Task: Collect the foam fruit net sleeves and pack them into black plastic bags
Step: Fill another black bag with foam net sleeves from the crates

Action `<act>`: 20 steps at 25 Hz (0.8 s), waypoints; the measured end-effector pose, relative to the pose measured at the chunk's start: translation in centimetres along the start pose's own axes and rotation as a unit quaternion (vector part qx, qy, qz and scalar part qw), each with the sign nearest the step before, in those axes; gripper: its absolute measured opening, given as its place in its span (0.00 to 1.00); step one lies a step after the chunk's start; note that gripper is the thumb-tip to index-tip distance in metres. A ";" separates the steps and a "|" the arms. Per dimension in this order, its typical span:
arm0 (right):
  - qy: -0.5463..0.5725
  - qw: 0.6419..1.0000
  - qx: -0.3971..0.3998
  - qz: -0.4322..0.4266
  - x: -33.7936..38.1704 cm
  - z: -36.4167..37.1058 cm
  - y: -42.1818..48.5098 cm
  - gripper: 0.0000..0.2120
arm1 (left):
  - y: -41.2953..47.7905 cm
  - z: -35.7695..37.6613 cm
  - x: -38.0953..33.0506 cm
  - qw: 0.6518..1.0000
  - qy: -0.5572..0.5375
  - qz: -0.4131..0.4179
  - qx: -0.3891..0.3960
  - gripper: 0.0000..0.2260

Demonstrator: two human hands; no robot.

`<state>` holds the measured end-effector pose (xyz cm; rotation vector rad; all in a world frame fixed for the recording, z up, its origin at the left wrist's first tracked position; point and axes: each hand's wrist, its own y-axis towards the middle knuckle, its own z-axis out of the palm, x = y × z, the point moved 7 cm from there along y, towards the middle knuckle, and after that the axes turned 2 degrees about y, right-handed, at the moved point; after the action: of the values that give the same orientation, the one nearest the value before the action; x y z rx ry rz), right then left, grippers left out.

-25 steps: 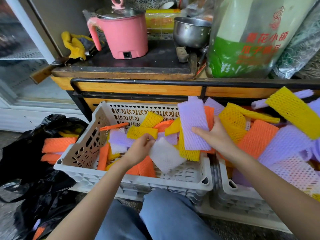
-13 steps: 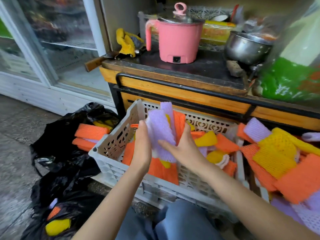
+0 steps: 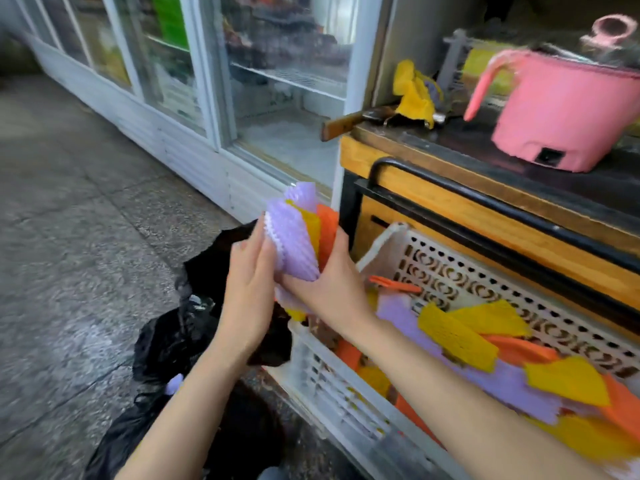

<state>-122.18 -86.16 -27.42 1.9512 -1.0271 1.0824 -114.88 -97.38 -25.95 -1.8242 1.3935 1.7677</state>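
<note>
I held a bundle of foam sleeves — purple, yellow, orange — above the black bag, beside the white crate; my right hand gripped it, my left hand pressed flat against its side.

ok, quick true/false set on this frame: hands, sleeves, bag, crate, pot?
1. The left hand presses and the right hand grips a bundle of sleeves. True.
2. A black bag lies on the floor beside the crate. True.
3. The bundle is all orange. False: purple in front, yellow and orange behind.
4. The crate is empty. False: loose sleeves lie in it.
5. The pink pot stands on the counter. True.
</note>
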 end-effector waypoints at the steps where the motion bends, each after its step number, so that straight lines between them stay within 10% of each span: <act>1: 0.000 1.000 0.026 -0.001 0.1 2.1 1.0 0.46 | 0.2 -1.8 0.8 0.999 0.017 -0.004 -0.033 0.16; 6: -0.086 0.990 0.110 0.006 -2.5 9.9 5.9 0.39 | 1.5 -5.6 7.6 0.974 0.113 -0.158 -0.116 0.10; 12: -0.270 0.953 0.135 -0.014 -5.1 10.0 8.7 0.52 | 2.2 -6.2 12.3 0.875 0.473 -0.100 -0.026 0.20; 15: -0.333 0.927 0.172 -0.030 -5.8 11.5 8.7 0.53 | -0.3 -8.8 16.8 0.877 0.390 -0.279 -0.010 0.27; 20: -0.371 0.894 0.228 -0.103 -4.8 12.9 7.4 0.51 | -1.7 -10.3 18.0 0.943 0.146 -0.290 -0.075 0.12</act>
<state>-125.65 -98.75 -35.90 2.9043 -0.9418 0.4605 -110.46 -112.16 -39.95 -2.3399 0.6846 1.3604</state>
